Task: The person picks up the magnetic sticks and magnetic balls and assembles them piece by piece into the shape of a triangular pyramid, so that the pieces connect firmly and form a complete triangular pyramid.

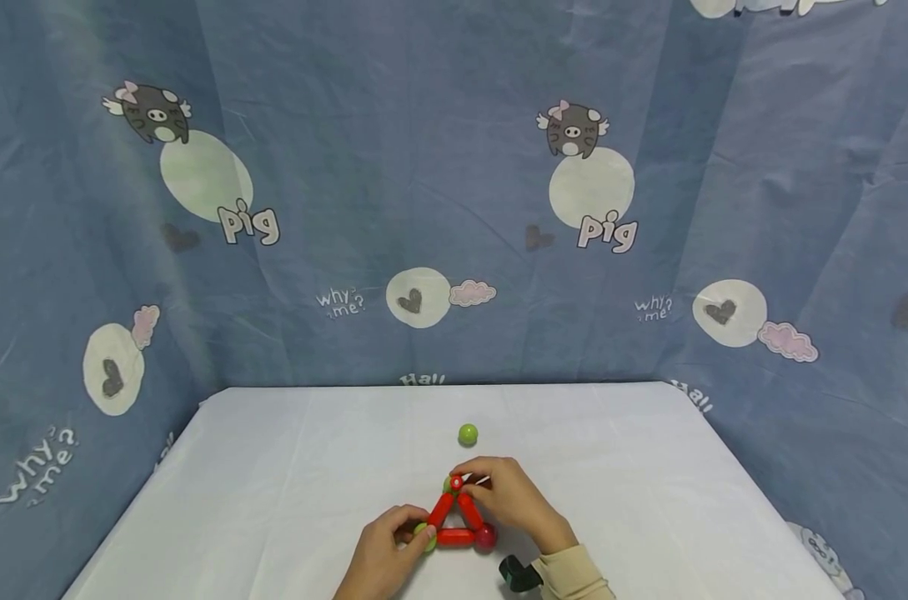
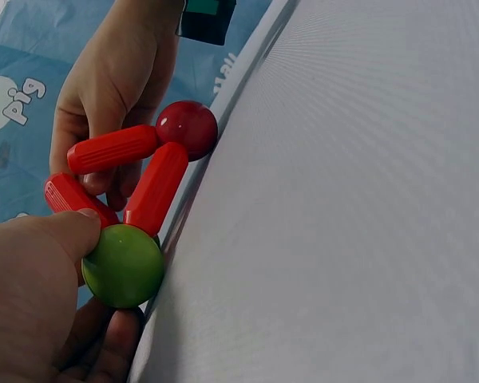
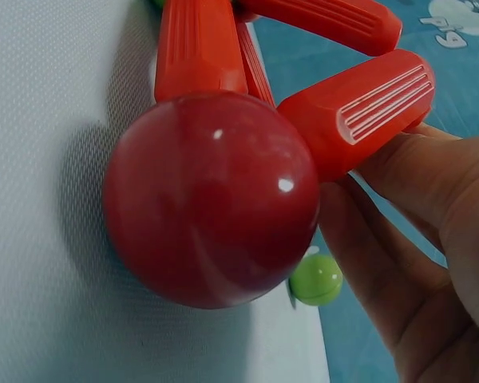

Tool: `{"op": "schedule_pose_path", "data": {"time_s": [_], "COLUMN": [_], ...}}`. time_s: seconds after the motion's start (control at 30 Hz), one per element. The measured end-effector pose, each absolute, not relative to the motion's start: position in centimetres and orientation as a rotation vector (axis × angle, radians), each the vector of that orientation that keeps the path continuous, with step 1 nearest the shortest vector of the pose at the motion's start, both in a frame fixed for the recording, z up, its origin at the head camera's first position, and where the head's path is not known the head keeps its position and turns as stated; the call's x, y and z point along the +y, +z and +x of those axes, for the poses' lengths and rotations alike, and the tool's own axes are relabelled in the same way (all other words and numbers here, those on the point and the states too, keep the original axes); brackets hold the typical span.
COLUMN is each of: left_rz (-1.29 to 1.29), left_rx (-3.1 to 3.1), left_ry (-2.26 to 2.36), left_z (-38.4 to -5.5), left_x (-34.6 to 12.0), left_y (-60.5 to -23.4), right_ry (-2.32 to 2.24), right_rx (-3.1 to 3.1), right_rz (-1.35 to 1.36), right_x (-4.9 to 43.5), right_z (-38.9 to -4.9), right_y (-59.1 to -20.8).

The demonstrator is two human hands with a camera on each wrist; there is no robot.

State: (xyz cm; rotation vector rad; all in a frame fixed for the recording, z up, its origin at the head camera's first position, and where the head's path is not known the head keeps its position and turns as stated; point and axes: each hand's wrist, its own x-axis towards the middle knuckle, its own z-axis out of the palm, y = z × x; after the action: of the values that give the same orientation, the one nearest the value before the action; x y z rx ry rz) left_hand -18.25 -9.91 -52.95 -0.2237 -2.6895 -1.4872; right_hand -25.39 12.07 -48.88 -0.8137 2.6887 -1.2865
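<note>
On the white table a triangle of red magnetic building rods (image 1: 455, 537) joins balls at its corners. My left hand (image 1: 388, 546) holds the green ball (image 2: 124, 266) at the near-left corner, its thumb lying by the rod joint. The dark red ball (image 3: 211, 199) forms the near-right corner, untouched. At the far corner, my right hand (image 1: 509, 496) pinches another red rod (image 1: 457, 482), whose round end with a pale centre faces up. Beneath that end a second green ball (image 1: 447, 485) is mostly hidden. Exact fingertip contact there is partly concealed.
A loose green ball (image 1: 468, 434) lies beyond the triangle, farther back on the white table (image 1: 333, 450). Blue printed cloth (image 1: 454, 208) hangs behind and beside the table. A dark wrist device (image 1: 519, 575) sits by the right sleeve (image 1: 574, 573).
</note>
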Motion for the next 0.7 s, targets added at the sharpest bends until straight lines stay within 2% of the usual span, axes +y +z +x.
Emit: {"op": "schedule_pose_path", "data": {"time_s": [0.33,0.7], "left_rz": [-0.216,-0.207], "left_rx": [-2.683,-2.692], "left_ry": [-1.496,-1.503], "left_z": [-18.2,-18.2], "left_x": [-10.0,-9.9], "left_y": [-52.9,-52.8], "right_ry": [-1.281,-1.436], "right_rx": [2.69,2.796], "right_rz": [-0.783,-0.565], "right_x": [12.6,15.9], "right_z": [-25.3,-26.4], "right_y": [-48.8,-50.5]}}
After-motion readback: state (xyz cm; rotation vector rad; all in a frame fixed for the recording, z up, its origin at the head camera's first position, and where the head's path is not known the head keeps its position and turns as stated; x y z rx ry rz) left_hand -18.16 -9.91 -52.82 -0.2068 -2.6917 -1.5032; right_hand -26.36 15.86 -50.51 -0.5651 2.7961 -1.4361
